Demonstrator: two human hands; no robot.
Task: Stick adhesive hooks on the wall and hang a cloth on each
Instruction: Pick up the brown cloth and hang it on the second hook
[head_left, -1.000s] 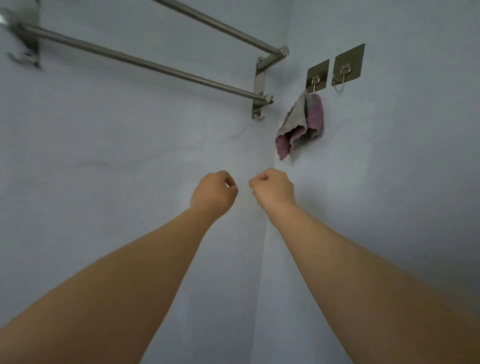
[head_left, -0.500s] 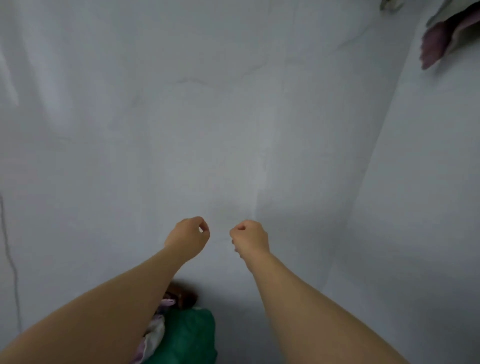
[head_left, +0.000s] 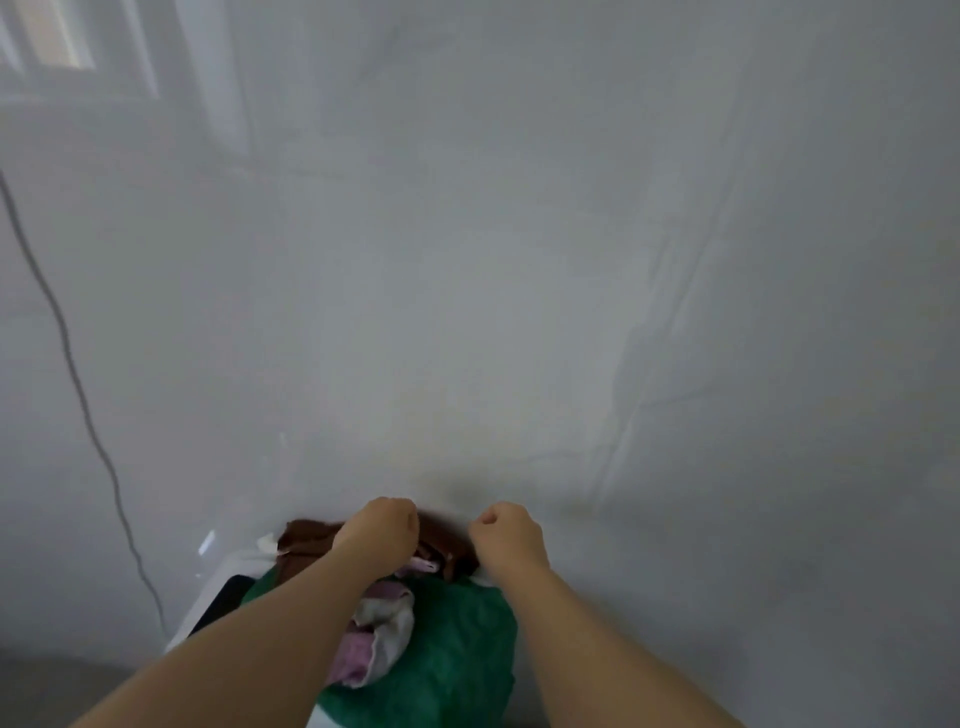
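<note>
Soft cloths lie heaped on a white unit (head_left: 228, 577) against the grey wall (head_left: 467, 260): a green cloth (head_left: 457, 654), a pink cloth (head_left: 379, 639) on it, a brown cloth (head_left: 306, 540) nearest the wall. All look light and limp, probably best pinched at a corner. The left hand (head_left: 382, 535) and right hand (head_left: 511, 535) hover above in empty fists. A thin cable (head_left: 67, 353) runs down the wall at left.

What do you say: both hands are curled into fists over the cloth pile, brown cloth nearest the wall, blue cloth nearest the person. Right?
Not quite: the head view shows a green cloth, not a blue one, nearest the person. The rest holds: left hand and right hand are fists over the cloths, brown cloth nearest the wall.
</note>
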